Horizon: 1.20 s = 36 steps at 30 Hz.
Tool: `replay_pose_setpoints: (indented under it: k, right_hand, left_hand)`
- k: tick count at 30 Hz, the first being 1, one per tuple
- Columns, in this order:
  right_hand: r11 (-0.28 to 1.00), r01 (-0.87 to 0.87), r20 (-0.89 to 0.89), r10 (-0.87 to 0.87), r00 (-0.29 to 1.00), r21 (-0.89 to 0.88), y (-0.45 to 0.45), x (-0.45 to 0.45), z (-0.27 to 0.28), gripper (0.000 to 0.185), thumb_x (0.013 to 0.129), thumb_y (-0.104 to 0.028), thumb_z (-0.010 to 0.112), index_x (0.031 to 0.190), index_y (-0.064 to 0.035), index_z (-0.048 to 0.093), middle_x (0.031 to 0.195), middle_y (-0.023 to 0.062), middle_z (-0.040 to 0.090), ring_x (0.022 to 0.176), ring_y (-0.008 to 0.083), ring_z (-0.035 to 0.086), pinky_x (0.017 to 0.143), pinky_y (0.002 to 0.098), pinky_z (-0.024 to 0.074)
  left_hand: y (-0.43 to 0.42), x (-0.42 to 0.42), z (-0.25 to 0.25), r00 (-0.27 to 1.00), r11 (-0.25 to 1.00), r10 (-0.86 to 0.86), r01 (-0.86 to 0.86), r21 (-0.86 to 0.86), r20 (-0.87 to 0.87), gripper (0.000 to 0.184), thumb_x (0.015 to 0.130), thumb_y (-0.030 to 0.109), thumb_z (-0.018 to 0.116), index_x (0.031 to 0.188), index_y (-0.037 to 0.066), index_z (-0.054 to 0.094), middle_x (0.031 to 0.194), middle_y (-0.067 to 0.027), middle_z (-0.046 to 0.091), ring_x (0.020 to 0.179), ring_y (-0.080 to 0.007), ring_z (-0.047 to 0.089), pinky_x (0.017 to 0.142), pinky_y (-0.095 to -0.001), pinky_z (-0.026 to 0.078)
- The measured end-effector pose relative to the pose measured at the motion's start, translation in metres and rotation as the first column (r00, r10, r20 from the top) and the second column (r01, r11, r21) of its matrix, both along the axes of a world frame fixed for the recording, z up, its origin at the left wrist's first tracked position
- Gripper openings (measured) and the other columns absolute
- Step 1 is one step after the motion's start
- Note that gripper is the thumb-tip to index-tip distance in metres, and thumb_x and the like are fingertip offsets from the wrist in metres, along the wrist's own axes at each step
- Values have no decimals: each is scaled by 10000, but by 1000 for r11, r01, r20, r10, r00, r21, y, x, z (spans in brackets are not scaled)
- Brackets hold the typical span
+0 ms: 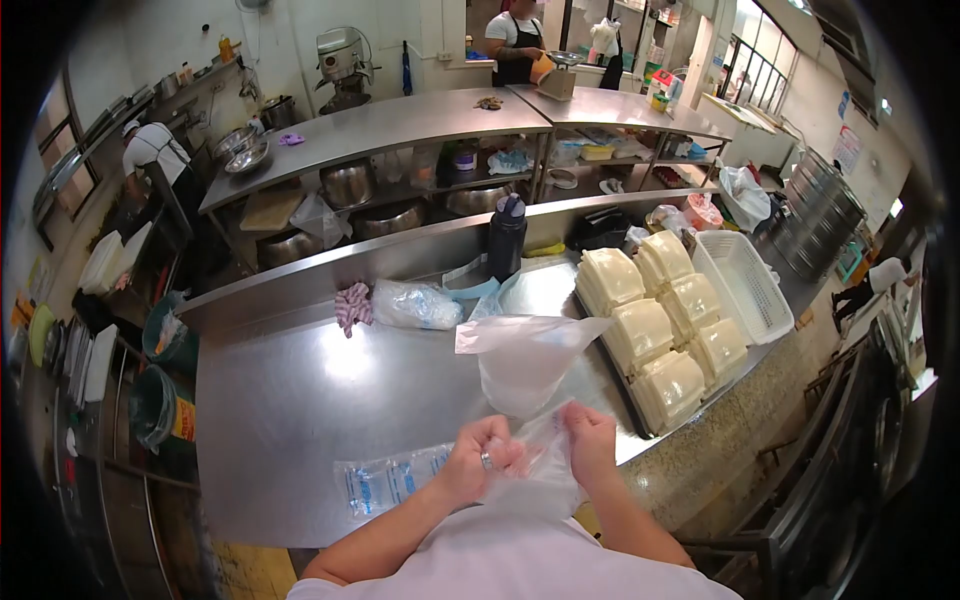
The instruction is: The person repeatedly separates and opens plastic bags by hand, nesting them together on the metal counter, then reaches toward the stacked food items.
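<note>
Both my hands hold a clear plastic bag [535, 462] between them at the table's near edge. My left hand [484, 457], with a ring on one finger, has its fingers closed on the bag's left side. My right hand [588, 437] pinches the bag's upper right part. Just beyond them a whitish plastic bag [525, 368] stands upright with a wide open top. Flat clear packaging with blue print [390, 482] lies left of my left hand. Right of the upright bag, a dark tray [622, 400] carries several wrapped pale yellow stacks [640, 335].
A white basket [745, 290] is beyond the tray. A dark bottle [507, 237], a bulging plastic bag [415, 304] and a striped cloth [353, 308] stand or lie along the steel table's [270, 400] raised back edge. People [515, 45] are in the background.
</note>
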State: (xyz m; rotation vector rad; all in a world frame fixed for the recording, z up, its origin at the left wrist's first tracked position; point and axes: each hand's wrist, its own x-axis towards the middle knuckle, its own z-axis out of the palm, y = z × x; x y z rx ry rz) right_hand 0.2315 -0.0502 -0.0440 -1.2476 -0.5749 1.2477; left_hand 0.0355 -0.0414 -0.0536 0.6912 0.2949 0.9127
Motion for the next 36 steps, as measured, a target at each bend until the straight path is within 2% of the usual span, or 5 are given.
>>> replay_pose_setpoints:
  k: [4, 11, 13, 20, 36]
  right_hand:
    - [971, -225, -674, 219, 705, 80, 9, 46, 27, 173, 1007, -160, 573, 896, -39, 628, 852, 96, 686, 725, 223, 673, 690, 420, 576]
    - [823, -445, -199, 530, 824, 352, 58, 69, 113, 142, 953, -136, 659, 866, -47, 591, 745, 53, 598, 607, 184, 601, 545, 338, 537]
    - [885, -401, -130, 438, 890, 239, 93, 65, 118, 147, 930, -119, 687, 855, -36, 593, 746, 47, 607, 646, 159, 610, 564, 308, 516]
    - [972, -227, -34, 226, 974, -60, 143, 46, -39, 104, 854, -81, 695, 908, 2, 664, 814, 78, 669, 628, 156, 614, 504, 329, 479]
    - [788, -615, 589, 484, 647, 26, 96, 33, -34, 903, 693, -136, 915, 1448, -16, 434, 1374, 116, 569, 1276, 266, 535, 1082, 398, 432]
  left_hand:
    - [24, -22, 29, 879, 933, -344, 361, -11, -331, 117, 931, 110, 694, 883, 60, 600, 746, -36, 624, 681, -118, 603, 784, -342, 538]
    - [109, -29, 109, 995, 986, -97, 100, 130, -28, 237, 944, 233, 703, 813, 75, 585, 782, -29, 642, 682, -130, 622, 627, -296, 518]
    - [146, -26, 110, 967, 998, -24, 38, 52, -253, 234, 970, 262, 676, 856, 65, 626, 819, -21, 659, 715, -125, 639, 645, -296, 526]
    - [175, 7, -31, 903, 932, -55, -107, -347, -427, 246, 971, 315, 682, 954, 70, 698, 876, -29, 701, 686, -125, 649, 592, -288, 517]
    - [107, 0, -119, 649, 835, 486, -148, 530, -585, 378, 1013, 94, 568, 1379, -5, 557, 1416, -112, 549, 1300, -249, 506, 1115, -351, 380]
